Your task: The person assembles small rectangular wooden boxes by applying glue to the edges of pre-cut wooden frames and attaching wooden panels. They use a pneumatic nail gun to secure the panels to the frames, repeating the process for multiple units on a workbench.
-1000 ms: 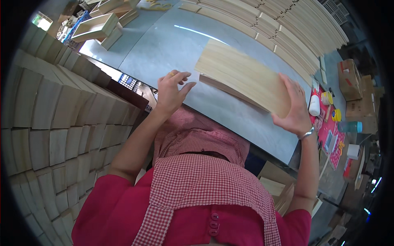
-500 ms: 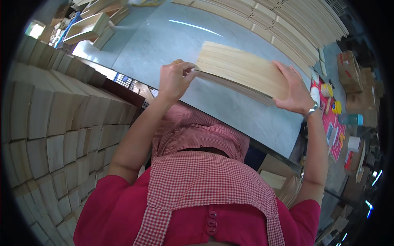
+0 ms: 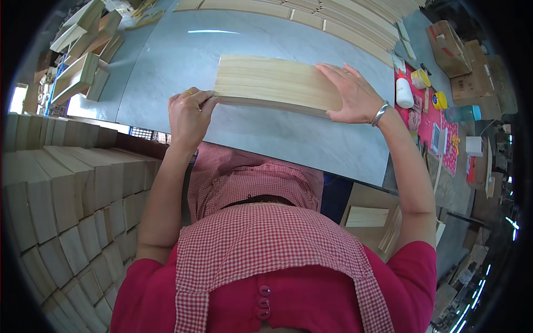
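A steadying or squaring-up step appears to be in hand. The near-left corner of the pale board [image 3: 272, 83] is pinched by the left hand [image 3: 190, 115], and its right end is gripped across by the spread right hand [image 3: 358, 95]. Even pressure at both ends seems called for next. The board is long, smooth and faintly grained, and is held over the table [image 3: 266, 130], near its front edge.
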Tool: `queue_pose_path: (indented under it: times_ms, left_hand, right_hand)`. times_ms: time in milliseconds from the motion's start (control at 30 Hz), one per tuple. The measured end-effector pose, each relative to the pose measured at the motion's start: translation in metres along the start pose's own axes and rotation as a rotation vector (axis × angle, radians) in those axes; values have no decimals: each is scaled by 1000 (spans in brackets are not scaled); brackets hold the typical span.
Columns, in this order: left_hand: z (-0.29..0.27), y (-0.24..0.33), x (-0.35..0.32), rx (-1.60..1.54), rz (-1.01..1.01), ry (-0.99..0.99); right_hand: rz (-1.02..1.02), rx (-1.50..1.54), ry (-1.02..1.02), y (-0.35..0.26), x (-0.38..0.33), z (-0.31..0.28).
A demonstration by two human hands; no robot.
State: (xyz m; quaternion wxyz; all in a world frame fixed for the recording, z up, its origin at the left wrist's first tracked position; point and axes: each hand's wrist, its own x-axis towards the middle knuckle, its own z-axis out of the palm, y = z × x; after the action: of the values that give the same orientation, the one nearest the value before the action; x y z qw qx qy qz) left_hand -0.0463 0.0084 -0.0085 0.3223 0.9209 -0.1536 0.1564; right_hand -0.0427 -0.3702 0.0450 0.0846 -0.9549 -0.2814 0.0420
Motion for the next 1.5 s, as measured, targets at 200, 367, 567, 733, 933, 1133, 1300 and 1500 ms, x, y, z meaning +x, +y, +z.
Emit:
queue_pose_path:
  times_ms: [200, 367, 567, 733, 933, 1133, 1300, 1500]
  left_hand:
    - [-2, 0, 0, 21, -1, -32]
    - [0, 1, 2, 1, 2, -28]
    - [-1, 0, 1, 43, 29, -34]
    - [-2, 3, 4, 5, -6, -57]
    - [-5, 7, 9, -2, -6, -91]
    - [-11, 5, 7, 105, 93, -106]
    - [-26, 8, -29, 100, -7, -157]
    - [-55, 43, -8, 347, -288, -597]
  right_hand:
    - [11, -10, -60, -6, 6, -2]
    - [-35, -179, 116, -6, -5, 12]
    - [329, 125, 348, -11, -67, 14]
    - [506, 264, 447, -30, -90, 47]
    - [528, 252, 466, -31, -79, 55]
    - [415, 412, 450, -24, -85, 49]
    - [389, 389, 423, -40, -99, 51]
    - [396, 399, 332, -32, -106, 48]
